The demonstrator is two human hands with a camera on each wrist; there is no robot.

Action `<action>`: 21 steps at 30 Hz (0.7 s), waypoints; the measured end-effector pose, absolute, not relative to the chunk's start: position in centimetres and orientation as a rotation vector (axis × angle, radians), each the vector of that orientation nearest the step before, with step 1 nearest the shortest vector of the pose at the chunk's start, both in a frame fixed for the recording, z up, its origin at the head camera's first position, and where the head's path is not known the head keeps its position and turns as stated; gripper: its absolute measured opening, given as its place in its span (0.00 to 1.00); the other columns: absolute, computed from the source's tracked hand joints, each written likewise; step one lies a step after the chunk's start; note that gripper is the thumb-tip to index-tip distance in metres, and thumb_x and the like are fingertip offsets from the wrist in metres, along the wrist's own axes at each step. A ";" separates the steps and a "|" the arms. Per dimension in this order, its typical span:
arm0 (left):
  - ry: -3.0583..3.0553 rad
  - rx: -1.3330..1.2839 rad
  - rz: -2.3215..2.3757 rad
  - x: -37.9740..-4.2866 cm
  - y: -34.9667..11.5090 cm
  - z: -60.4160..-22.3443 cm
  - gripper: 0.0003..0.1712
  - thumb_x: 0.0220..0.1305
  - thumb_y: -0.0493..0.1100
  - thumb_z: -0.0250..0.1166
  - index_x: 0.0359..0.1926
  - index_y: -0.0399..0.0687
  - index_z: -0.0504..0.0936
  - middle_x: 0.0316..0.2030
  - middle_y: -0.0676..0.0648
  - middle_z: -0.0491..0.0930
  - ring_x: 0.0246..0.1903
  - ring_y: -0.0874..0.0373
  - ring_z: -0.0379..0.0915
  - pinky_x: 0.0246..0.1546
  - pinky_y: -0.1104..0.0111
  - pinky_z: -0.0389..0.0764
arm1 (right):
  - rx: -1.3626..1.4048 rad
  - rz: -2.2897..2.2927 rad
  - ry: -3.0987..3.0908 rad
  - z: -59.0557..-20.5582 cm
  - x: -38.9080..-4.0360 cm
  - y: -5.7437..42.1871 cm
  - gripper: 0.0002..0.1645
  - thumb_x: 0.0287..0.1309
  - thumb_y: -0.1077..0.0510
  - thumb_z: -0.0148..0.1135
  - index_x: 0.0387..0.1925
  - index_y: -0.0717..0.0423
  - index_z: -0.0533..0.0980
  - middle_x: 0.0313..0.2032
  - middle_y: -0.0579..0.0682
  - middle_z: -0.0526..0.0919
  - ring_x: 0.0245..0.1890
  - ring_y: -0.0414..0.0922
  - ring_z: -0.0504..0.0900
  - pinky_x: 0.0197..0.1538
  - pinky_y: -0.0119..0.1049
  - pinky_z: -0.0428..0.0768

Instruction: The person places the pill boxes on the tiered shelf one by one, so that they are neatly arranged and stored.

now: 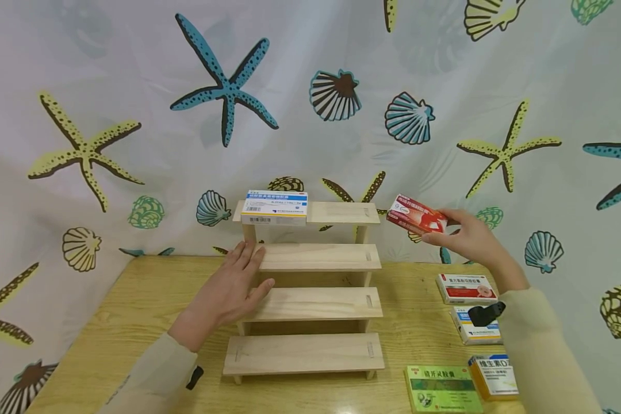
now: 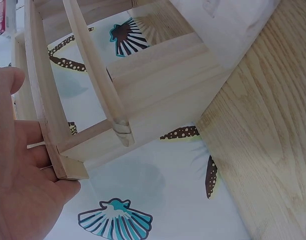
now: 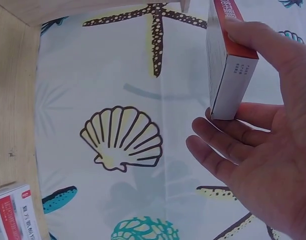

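A red and white medicine box is held between the thumb and fingers of my right hand, tilted in the air right of the top step. In the right wrist view, the thumb lies on the red face of the box and fingers sit beneath its white end. My left hand rests on the left end of the second step from the top of a wooden stepped rack, its fingers extended. In the left wrist view, the left hand touches the rack's frame. A white and blue medicine box lies on the top step's left half.
Right of the rack, the wooden table bears a white and red box, a white and blue box, a green box and an orange, blue and white box. A shell-and-starfish patterned cloth hangs behind.
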State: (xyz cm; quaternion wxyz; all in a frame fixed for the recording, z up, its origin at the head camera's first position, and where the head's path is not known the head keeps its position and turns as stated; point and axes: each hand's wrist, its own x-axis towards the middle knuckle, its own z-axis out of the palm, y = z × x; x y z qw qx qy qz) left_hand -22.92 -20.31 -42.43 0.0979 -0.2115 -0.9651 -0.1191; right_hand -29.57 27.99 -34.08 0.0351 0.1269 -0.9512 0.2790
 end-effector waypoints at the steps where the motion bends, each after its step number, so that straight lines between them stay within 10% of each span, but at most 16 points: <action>1: -2.858 -0.626 -0.353 -22.9 -20.3 -42.4 0.44 0.80 0.61 0.52 0.81 0.33 0.57 0.80 0.27 0.53 0.81 0.29 0.47 0.80 0.41 0.58 | 0.396 0.858 -2.919 -33.9 -29.6 27.9 0.49 0.64 0.35 0.69 0.75 0.59 0.68 0.63 0.61 0.78 0.57 0.57 0.77 0.49 0.41 0.78; 21: -2.858 -0.621 -0.363 -22.9 -20.3 -42.5 0.44 0.80 0.60 0.52 0.81 0.33 0.57 0.80 0.27 0.53 0.81 0.30 0.47 0.80 0.41 0.57 | 0.507 0.847 -2.921 -31.7 -30.7 24.3 0.49 0.61 0.35 0.72 0.75 0.56 0.70 0.61 0.58 0.78 0.53 0.54 0.76 0.46 0.39 0.77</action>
